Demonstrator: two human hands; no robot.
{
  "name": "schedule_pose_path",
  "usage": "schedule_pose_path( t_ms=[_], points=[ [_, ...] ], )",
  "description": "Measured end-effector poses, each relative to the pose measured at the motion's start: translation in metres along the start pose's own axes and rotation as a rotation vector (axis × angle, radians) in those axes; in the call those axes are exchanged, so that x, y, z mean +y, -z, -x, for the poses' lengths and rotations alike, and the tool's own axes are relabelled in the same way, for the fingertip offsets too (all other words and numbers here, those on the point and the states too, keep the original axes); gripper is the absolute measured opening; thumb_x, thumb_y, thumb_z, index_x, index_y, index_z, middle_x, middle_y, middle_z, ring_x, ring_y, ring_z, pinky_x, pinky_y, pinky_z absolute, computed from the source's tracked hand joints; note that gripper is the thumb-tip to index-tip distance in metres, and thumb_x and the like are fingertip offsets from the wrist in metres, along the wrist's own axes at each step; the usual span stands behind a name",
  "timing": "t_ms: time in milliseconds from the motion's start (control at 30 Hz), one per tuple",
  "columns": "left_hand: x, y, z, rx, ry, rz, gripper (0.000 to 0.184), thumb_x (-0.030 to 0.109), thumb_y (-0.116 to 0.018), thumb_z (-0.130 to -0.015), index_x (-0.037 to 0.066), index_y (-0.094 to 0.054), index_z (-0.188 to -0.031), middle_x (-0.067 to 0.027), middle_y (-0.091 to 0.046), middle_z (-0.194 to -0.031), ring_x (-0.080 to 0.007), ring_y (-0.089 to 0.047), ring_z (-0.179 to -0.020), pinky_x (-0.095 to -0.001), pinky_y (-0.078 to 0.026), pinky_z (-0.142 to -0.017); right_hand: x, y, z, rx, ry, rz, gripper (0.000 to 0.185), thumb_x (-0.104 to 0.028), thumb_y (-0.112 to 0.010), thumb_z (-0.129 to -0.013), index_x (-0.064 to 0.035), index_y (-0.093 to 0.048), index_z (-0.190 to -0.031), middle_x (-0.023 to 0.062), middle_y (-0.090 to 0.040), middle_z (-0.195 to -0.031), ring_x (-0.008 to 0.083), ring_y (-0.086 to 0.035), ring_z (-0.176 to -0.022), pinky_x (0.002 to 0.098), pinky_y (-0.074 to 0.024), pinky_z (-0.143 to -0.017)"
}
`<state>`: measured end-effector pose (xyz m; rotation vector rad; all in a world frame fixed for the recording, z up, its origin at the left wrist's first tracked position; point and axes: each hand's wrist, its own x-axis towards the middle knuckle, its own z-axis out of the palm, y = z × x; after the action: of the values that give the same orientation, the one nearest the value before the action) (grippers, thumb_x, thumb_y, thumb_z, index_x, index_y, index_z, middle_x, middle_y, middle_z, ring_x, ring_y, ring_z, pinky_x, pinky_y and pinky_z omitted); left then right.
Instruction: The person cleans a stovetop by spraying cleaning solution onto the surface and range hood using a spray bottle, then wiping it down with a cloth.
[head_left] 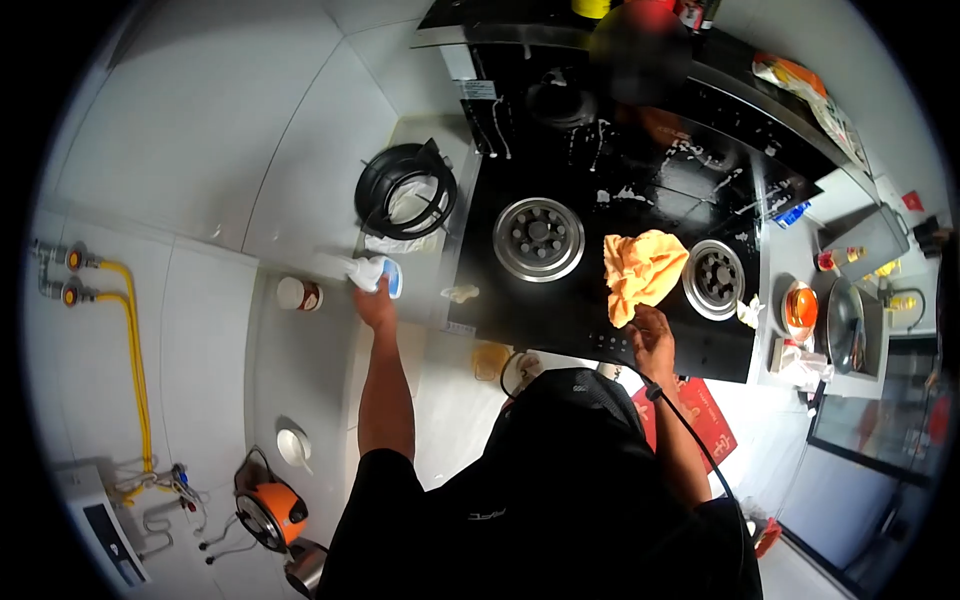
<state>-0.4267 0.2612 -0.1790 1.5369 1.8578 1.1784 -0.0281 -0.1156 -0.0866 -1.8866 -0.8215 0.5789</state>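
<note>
At the counter left of the stove, my left hand [375,302] is wrapped round a white and blue spray bottle [389,275]. My right hand [651,335] has its fingers closed at the lower corner of an orange cloth [648,268], which lies crumpled on the black stove top [540,318] between the left burner [538,240] and the right burner [714,280]. Beyond the bottle, a black pot support ring [372,190] sits on the counter with white material inside it. White foam streaks mark the black panel [640,150] behind the burners.
A small jar [299,294] stands on the left counter, with a white cup [293,447] and an orange kettle [272,515] nearer. To the right are an orange bowl [800,309], a pan [845,325] and a sink [874,345]. A cable crosses my right forearm.
</note>
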Motion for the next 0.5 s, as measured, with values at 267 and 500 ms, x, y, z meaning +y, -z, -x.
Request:
schedule_pose_path(
  t_ms=[267, 500],
  points=[
    [0.097, 0.016, 0.064, -0.065, -0.488, -0.139, 0.035, 0.017, -0.083, -0.080, 0.001, -0.072, -0.109, -0.0185, -0.070, -0.108, -0.0413, -0.067, -0.099, -0.0491, -0.052, -0.089, -0.079, -0.015, 0.000, -0.115, 0.127, -0.148, 0.046, -0.014, -0.077, -0.091, -0.0031, -0.063, -0.133, 0.0143, -0.063, -0.128, 0.0233, -0.070, -0.101, 0.0326, -0.0579, -0.080],
    [0.263, -0.017, 0.204, -0.594, -0.825, -0.206, 0.029, 0.023, -0.082, -0.073, 0.006, -0.072, -0.094, -0.0150, -0.068, -0.092, -0.0399, -0.067, -0.087, -0.0499, -0.054, -0.077, -0.145, -0.023, -0.040, -0.008, 0.519, -0.185, 0.088, -0.029, -0.085, -0.084, -0.0094, -0.039, -0.157, 0.0240, -0.050, -0.146, 0.0362, -0.058, -0.126, 0.0414, -0.0475, -0.106]
  ],
)
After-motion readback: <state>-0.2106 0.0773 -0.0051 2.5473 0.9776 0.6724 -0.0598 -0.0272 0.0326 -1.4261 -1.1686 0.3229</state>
